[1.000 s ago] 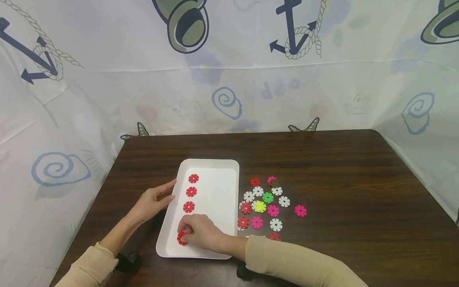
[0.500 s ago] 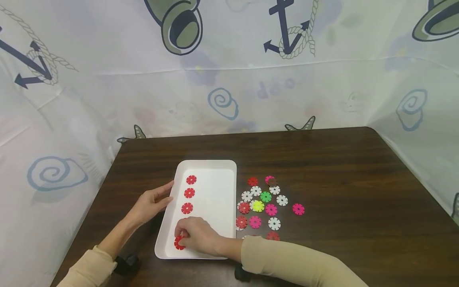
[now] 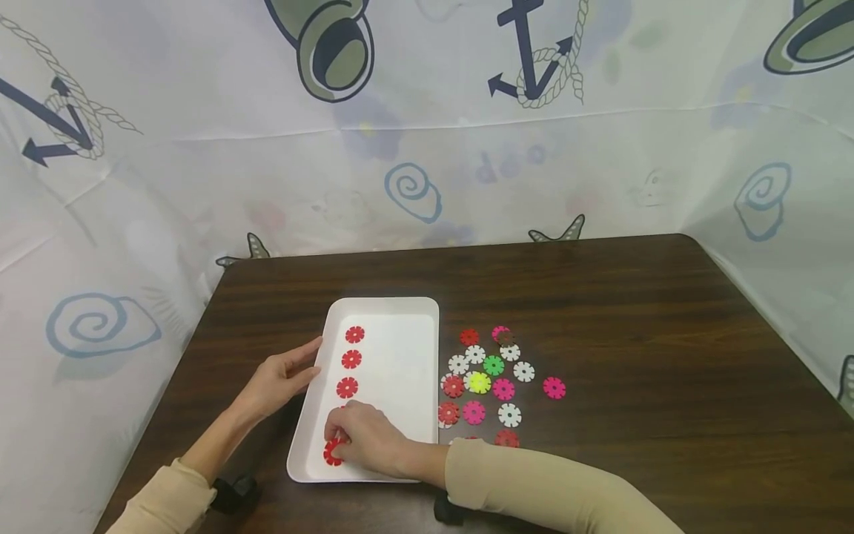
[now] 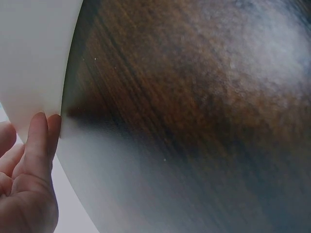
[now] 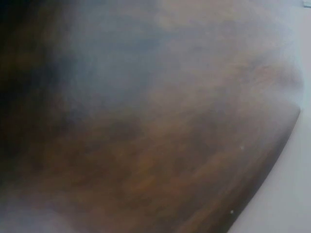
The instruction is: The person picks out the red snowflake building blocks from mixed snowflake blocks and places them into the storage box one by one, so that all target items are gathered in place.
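A white rectangular tray (image 3: pixel 400 356) lies on the dark table. In its left part, several red notched discs (image 3: pixel 351 359) form a column, one of them mostly hidden behind my right hand. Over the tray's near left corner, my right hand (image 3: pixel 370 439) pinches another red notched disc (image 3: pixel 333 452) between thumb and fingers. My left hand (image 3: pixel 276 382) touches the tray's left edge with fairly straight fingers. Those fingers (image 4: pixel 36 145) also show against the tray's side in the left wrist view. Only table and tray edge appear in the right wrist view; the right hand is outside it.
Right of the tray lies a loose group of notched discs: white (image 3: pixel 510 415), pink (image 3: pixel 474 412), red (image 3: pixel 470 337), one green (image 3: pixel 494 365) and one yellow (image 3: pixel 479 383). Some overlap. A patterned cloth (image 3: pixel 467 170) hangs behind the brown table (image 3: pixel 640 356).
My right hand has moved slightly toward the tray's near end with the red notched disc, then held still. The left hand stays at the tray's edge. The head view has shifted a little.
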Tool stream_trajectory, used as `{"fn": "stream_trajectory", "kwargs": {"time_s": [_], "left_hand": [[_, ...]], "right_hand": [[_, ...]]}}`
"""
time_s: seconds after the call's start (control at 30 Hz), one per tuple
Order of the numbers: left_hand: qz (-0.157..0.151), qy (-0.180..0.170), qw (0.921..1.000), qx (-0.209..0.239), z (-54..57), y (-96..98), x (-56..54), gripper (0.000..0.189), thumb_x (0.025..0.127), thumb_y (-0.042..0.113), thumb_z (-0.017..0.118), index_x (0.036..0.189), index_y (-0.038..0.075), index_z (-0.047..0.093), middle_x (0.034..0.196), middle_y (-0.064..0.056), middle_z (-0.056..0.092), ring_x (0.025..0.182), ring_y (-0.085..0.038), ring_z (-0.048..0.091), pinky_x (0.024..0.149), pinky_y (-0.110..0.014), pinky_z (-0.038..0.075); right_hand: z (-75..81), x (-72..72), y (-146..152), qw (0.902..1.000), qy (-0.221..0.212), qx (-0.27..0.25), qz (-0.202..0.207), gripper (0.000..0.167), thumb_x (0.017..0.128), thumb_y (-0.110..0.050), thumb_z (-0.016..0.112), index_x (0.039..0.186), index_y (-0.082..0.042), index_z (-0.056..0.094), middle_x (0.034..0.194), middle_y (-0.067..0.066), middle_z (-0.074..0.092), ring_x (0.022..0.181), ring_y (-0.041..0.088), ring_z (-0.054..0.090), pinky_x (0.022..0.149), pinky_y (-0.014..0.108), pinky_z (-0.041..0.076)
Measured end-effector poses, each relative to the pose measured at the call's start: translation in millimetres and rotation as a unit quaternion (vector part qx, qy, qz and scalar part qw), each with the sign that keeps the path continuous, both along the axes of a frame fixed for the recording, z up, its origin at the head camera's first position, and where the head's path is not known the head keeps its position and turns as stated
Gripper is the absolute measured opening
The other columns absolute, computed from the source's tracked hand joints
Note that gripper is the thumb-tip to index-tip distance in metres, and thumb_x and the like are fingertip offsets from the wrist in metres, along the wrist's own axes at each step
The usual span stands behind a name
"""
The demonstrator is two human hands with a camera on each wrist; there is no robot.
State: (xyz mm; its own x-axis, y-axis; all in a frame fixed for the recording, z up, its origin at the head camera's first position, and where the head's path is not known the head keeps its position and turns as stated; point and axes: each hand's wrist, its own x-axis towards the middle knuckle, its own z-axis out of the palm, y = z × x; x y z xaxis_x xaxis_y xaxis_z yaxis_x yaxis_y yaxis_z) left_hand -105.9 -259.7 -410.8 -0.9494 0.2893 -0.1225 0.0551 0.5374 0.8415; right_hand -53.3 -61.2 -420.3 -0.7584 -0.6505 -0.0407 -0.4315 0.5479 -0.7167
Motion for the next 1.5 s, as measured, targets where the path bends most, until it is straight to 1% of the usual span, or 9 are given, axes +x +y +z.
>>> {"fn": "stream_trajectory", "kwargs": {"time_s": [0.47,0.77,1.1,1.2,1.33,1.43,1.5], "left_hand": [[0.002,0.000,1.0000,0.006,-2.1,-0.4,0.0,0.061,0.090,0.013,0.063,0.144,0.004,0.035,0.144,-0.025,0.038,0.118,-0.042,0.053,0.084,-0.036,0.054],[0.002,0.004,1.0000,-0.001,-1.3,-0.6,0.1,0.061,0.090,0.013,0.063,0.144,0.003,0.036,0.143,-0.025,0.038,0.116,-0.040,0.055,0.084,-0.035,0.054],[0.010,0.000,0.9999,-0.003,-1.7,-0.2,0.3,0.061,0.090,0.014,0.063,0.144,0.004,0.037,0.141,-0.026,0.041,0.114,-0.040,0.057,0.083,-0.035,0.055],[0.011,0.001,0.9999,-0.004,-2.5,-0.6,0.4,0.061,0.090,0.014,0.063,0.144,0.004,0.037,0.141,-0.026,0.041,0.115,-0.040,0.057,0.083,-0.035,0.055],[0.007,0.004,1.0000,0.001,-3.4,-0.8,-0.1,0.059,0.090,0.011,0.063,0.143,0.002,0.037,0.141,-0.027,0.041,0.115,-0.041,0.056,0.082,-0.035,0.055],[0.005,0.006,1.0000,0.002,-3.2,-0.7,-0.4,0.059,0.090,0.010,0.063,0.143,0.002,0.037,0.141,-0.027,0.041,0.114,-0.041,0.056,0.082,-0.034,0.056],[0.003,0.006,1.0000,0.005,-2.4,-0.5,-0.5,0.060,0.090,0.011,0.063,0.143,0.002,0.037,0.141,-0.027,0.041,0.115,-0.041,0.056,0.082,-0.034,0.055]], "right_hand": [[-0.8,0.6,-0.3,0.9999,0.006,0.011,-0.004,0.013,0.079,-0.010,0.075,0.089,-0.012,0.066,0.075,-0.005,0.057,0.064,-0.001,0.044,0.059,0.008,0.039],[-1.3,1.9,-0.2,0.9998,0.007,0.015,-0.009,0.014,0.079,-0.011,0.075,0.089,-0.013,0.066,0.079,-0.005,0.056,0.066,-0.001,0.044,0.060,0.009,0.039],[-2.3,1.6,-0.5,0.9997,0.021,0.005,-0.012,0.011,0.080,-0.009,0.074,0.088,-0.012,0.068,0.075,-0.005,0.058,0.066,-0.001,0.043,0.060,0.008,0.039],[-1.1,1.8,0.3,0.9998,0.014,0.001,-0.015,0.010,0.080,-0.009,0.074,0.088,-0.012,0.068,0.075,-0.005,0.058,0.065,-0.001,0.043,0.060,0.008,0.039],[3.2,0.8,4.0,0.9994,-0.015,-0.018,-0.027,0.009,0.080,-0.009,0.073,0.087,-0.011,0.068,0.073,-0.006,0.057,0.065,-0.001,0.044,0.060,0.009,0.040],[9.6,-1.6,9.4,0.9980,-0.034,-0.041,-0.033,0.009,0.080,-0.009,0.073,0.087,-0.010,0.068,0.073,-0.007,0.058,0.066,-0.001,0.046,0.060,0.009,0.042],[15.2,-3.5,14.4,0.9975,-0.032,-0.054,-0.033,0.009,0.081,-0.009,0.073,0.089,-0.009,0.068,0.075,-0.006,0.059,0.066,-0.001,0.047,0.060,0.009,0.043]]}}
